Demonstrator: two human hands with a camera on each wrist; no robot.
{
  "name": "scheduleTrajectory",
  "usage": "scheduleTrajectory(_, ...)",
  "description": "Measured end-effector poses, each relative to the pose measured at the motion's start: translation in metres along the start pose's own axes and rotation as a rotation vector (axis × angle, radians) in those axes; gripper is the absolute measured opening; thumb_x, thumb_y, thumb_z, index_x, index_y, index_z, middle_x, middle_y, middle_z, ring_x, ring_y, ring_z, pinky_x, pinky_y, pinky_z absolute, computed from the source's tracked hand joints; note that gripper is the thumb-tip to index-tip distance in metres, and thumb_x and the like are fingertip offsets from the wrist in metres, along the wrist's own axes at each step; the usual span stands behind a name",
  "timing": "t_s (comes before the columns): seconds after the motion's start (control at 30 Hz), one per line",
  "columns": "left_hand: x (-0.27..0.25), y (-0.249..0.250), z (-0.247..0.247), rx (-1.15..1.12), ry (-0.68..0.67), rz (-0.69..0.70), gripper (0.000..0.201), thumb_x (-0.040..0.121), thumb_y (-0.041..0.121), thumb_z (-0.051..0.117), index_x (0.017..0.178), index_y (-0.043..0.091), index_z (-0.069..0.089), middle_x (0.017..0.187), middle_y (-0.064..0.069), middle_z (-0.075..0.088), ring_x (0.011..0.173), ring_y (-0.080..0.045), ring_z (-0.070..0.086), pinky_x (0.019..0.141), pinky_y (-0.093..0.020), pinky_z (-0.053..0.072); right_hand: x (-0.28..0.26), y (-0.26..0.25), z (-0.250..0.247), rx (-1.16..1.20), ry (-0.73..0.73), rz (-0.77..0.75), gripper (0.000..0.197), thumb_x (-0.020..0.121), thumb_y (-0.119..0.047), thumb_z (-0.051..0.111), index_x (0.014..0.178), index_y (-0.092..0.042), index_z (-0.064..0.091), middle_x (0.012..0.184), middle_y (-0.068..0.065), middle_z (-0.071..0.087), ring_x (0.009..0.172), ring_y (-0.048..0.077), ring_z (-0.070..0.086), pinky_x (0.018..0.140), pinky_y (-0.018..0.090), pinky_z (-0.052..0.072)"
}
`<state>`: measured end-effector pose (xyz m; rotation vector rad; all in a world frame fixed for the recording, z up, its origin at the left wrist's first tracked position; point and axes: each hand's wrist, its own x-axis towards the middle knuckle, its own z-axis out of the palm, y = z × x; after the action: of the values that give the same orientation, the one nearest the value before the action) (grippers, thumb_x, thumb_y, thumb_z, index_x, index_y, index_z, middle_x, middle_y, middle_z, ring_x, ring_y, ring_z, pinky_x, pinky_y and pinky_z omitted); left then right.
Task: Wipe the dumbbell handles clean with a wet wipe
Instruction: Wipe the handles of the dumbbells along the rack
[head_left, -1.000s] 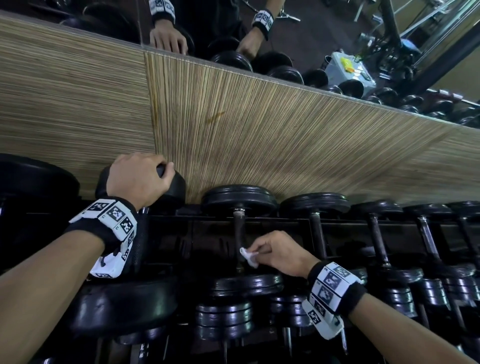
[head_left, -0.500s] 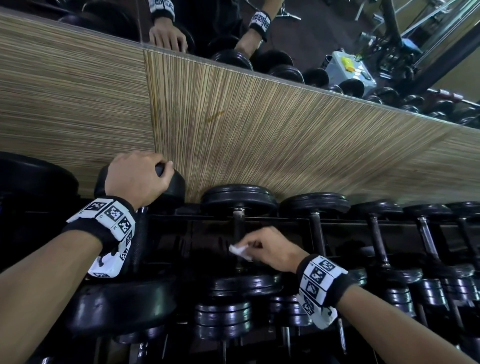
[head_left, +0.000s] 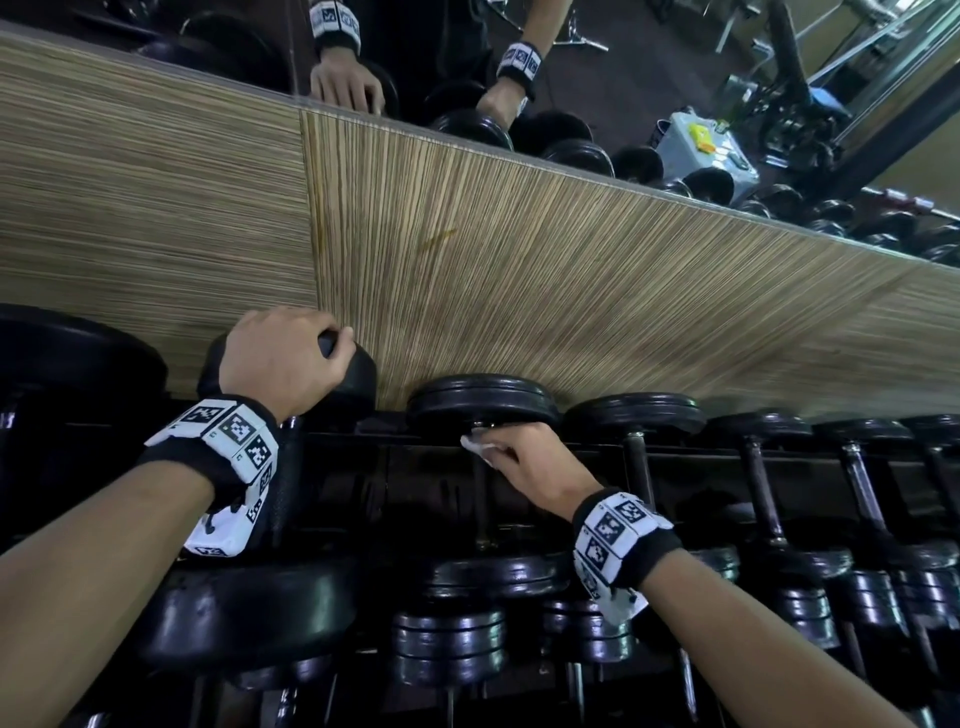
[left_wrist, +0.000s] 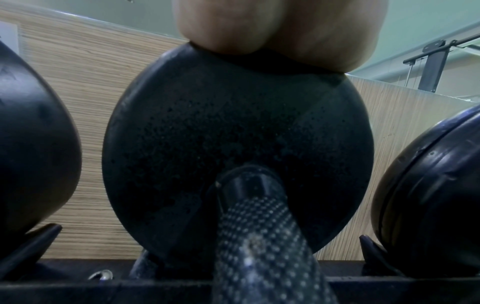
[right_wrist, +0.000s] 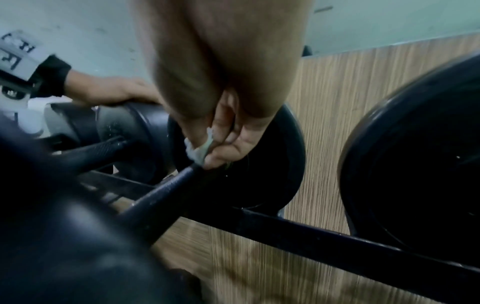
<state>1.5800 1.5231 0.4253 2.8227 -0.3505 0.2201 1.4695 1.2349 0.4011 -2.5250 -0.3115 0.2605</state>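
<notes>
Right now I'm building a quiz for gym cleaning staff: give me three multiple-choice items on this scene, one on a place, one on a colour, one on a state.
1. Where on the dumbbell handle is the wet wipe?
A. at the end by the wall-side weight
B. mid-handle
C. on the floor

2. What colour is the wipe?
A. blue
B. white
C. red

3. What is the left hand doing?
A. hanging free
B. holding a bottle
C. gripping the top of a neighbouring dumbbell weight

Answers: 1 A, the right hand pinches the wipe just under that weight; 2 B, it shows white between the fingers; 3 C, its fingers curl over the black disc.
</notes>
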Motion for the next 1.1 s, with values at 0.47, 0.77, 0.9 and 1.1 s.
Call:
scheduleTrajectory(0.47, 0.002, -0.002, 0.004, 0.012, -0.032, 0.009, 0.052, 0.088, 0.052, 0.034, 0.088, 0.018, 0.073, 0.086, -0.004, 0.073, 0.086, -0.031, 0.065, 0.080, -0.041, 0.046, -0.002, -0.012, -0.009, -0.091, 0.092, 0.060, 0.022, 0.100, -0.028, 0.057, 0.110, -0.021, 0.075, 0.103, -0.005, 0.076, 0.096, 0.009, 0.067, 0.085, 0.028, 0.051)
scheduleTrajectory(0.77, 0.003, -0.006, 0.006, -0.004, 0.017, 0.043, 0.058, 0.088, 0.057, 0.028, 0.092, 0.020, 0.072, 0.089, -0.005, 0.072, 0.086, -0.031, 0.064, 0.077, -0.040, 0.045, -0.025, -0.018, 0.001, -0.015, -0.424, 0.093, 0.025, 0.097, -0.032, 0.064, 0.108, -0.014, 0.076, 0.105, 0.000, 0.076, 0.091, 0.003, 0.064, 0.083, 0.015, 0.048)
scheduleTrajectory(0.9, 0.009, -0.011, -0.003, 0.018, -0.223, 0.041, 0.066, 0.093, 0.063, 0.047, 0.143, 0.021, 0.045, 0.152, -0.011, 0.038, 0.134, -0.036, 0.040, 0.104, -0.054, 0.034, -0.038, -0.020, 0.000, 0.045, -0.467, 0.148, 0.019, 0.096, -0.022, 0.065, 0.107, -0.011, 0.076, 0.100, -0.002, 0.074, 0.082, -0.003, 0.058, 0.075, 0.010, 0.039)
scheduleTrajectory(1.1, -0.056, 0.069, -0.037, 0.075, -0.458, 0.324, 0.045, 0.095, 0.055, 0.051, 0.134, 0.033, 0.052, 0.135, 0.006, 0.055, 0.128, -0.019, 0.049, 0.105, -0.039, 0.036, -0.071, -0.016, -0.015, 0.528, -0.145, 0.200, 0.011, 0.098, -0.011, 0.062, 0.105, -0.010, 0.071, 0.094, -0.013, 0.068, 0.087, -0.006, 0.061, 0.084, 0.012, 0.044)
